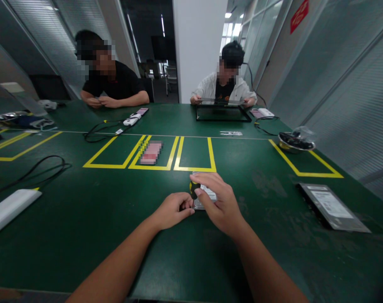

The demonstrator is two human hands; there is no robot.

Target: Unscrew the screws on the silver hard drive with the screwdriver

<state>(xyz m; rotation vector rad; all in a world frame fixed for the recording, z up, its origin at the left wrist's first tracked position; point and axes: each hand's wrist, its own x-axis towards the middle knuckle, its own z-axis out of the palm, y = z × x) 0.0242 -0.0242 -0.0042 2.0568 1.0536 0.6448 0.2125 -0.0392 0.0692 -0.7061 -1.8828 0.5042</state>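
A small hard drive (200,205) with a silver face and a white label lies on the green table in front of me, partly covered by my hands. My right hand (219,200) is closed on the black and yellow handle of a screwdriver (195,190). The screwdriver stands nearly upright, its tip down at the drive's left edge. My left hand (178,208) has its fingers curled against the drive's left side, thumb and fingertips close to the screwdriver's shaft. The exact contact at the tip is too small to make out.
A larger hard drive (331,206) lies on the right, near a metal bowl (296,143) of dark parts. Yellow tape frames a phone (151,152). A white device (13,209) and cable lie left. Across the table sit two people, one holding a dark panel above a black frame (223,119).
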